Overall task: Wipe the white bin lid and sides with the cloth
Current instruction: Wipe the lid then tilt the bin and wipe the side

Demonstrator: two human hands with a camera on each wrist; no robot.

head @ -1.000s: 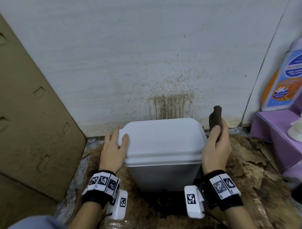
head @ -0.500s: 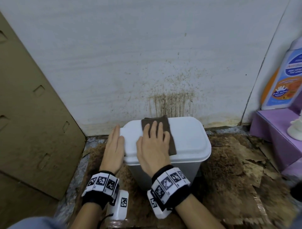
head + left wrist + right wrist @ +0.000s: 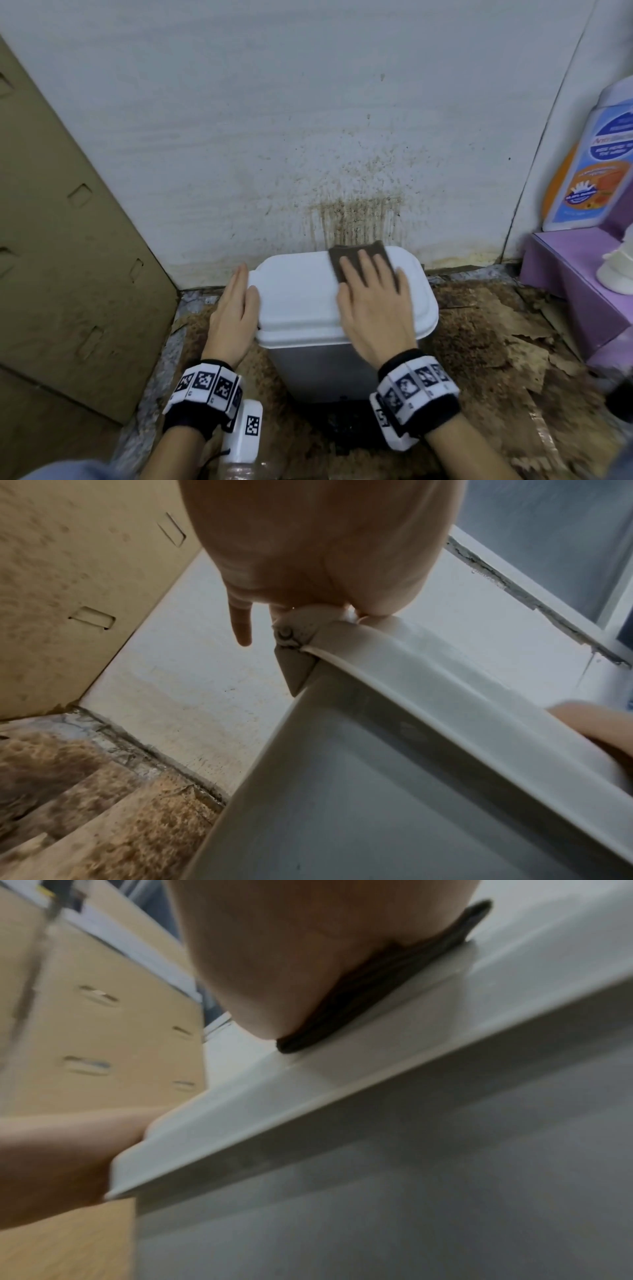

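Note:
A white bin [image 3: 318,370] with a white lid [image 3: 294,301] stands on the floor against the stained wall. My right hand [image 3: 373,294] lies flat on a brown cloth [image 3: 346,260] and presses it on the lid's far right part. In the right wrist view the cloth [image 3: 387,988] shows dark under my palm on the lid [image 3: 342,1085]. My left hand [image 3: 236,308] rests with straight fingers against the lid's left edge. The left wrist view has that hand [image 3: 308,561] at the lid's hinge corner [image 3: 291,634], above the bin's grey side [image 3: 377,791].
A cardboard panel [image 3: 68,240] leans at the left. At the right a purple box [image 3: 582,284] carries a soap bottle [image 3: 592,164] and a white object [image 3: 616,270]. Torn, dirty cardboard [image 3: 496,329] covers the floor around the bin.
My right hand brought the cloth from beside the bin onto the lid and has slid it from the lid's left-centre to the right. The left hand stays at the lid's left edge.

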